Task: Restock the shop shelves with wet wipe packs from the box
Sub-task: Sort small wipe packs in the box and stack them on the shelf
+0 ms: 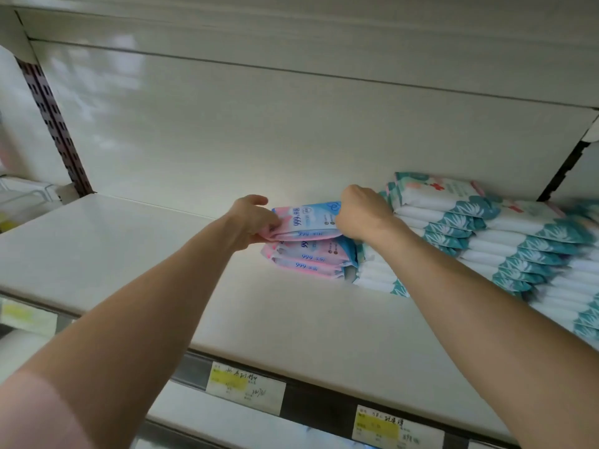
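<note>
My left hand (pixel 251 222) pinches the left end and my right hand (pixel 363 215) curls round the right end of the top pack (pixel 308 220) (pink-and-blue, marked "999"), lying on two like packs (pixel 308 257) on the shelf (pixel 129 247) — teal-and-white packs (pixel 486 228) stacked at three o'clock, two yellow price tags (pixel 245 385) at six o'clock, handwriting unreadable.

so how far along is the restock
Looks early. Done: a few pink packs stacked beside the teal packs. In hand: left grip and right grip hold the top pack on that stack. Left: the shelf's left side is bare; the box isn't in view.
</note>
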A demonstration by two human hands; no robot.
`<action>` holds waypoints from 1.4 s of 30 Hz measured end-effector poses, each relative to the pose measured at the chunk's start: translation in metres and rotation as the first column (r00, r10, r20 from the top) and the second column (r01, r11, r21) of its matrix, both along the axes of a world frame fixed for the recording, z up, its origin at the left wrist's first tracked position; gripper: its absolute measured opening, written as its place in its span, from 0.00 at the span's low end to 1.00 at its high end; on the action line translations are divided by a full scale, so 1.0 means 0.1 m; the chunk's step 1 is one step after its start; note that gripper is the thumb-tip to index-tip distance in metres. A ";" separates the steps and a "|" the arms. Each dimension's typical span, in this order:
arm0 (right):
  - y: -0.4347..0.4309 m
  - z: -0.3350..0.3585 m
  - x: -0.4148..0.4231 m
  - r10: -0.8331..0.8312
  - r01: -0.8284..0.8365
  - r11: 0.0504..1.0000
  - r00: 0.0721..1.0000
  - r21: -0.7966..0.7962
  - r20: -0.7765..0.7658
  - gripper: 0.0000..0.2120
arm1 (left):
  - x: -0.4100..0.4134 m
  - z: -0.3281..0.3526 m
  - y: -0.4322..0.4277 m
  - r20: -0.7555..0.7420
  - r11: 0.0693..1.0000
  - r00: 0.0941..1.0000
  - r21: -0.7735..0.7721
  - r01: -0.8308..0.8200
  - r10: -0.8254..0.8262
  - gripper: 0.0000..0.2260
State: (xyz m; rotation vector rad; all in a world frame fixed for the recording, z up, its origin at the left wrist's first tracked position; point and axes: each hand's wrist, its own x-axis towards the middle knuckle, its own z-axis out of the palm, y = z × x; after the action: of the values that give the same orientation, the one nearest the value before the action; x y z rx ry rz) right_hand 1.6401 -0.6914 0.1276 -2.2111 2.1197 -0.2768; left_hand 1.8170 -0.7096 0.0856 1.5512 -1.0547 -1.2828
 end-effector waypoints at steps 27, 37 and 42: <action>-0.14 -0.49 -0.01 0.236 -0.218 0.972 0.915 0.092 -0.326 0.19 | 0.03 -0.38 -0.03 0.210 0.987 0.975 0.157 0.037 -0.070 0.07; -0.11 -0.48 0.00 0.231 -0.211 0.973 0.923 0.097 -0.307 0.19 | -0.07 -0.35 -0.02 0.244 0.985 0.960 0.137 0.109 -0.140 0.07; -0.11 -0.49 -0.01 0.239 -0.217 0.970 0.931 0.108 -0.277 0.18 | -0.02 -0.36 -0.04 0.195 0.986 0.975 0.145 0.075 -0.103 0.05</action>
State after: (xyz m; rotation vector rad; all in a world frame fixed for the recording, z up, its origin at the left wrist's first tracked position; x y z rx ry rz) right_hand 1.6395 -0.7024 0.0789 -2.5546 1.9250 0.1478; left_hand 1.8147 -0.7134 0.0496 1.7858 -1.1966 -1.3019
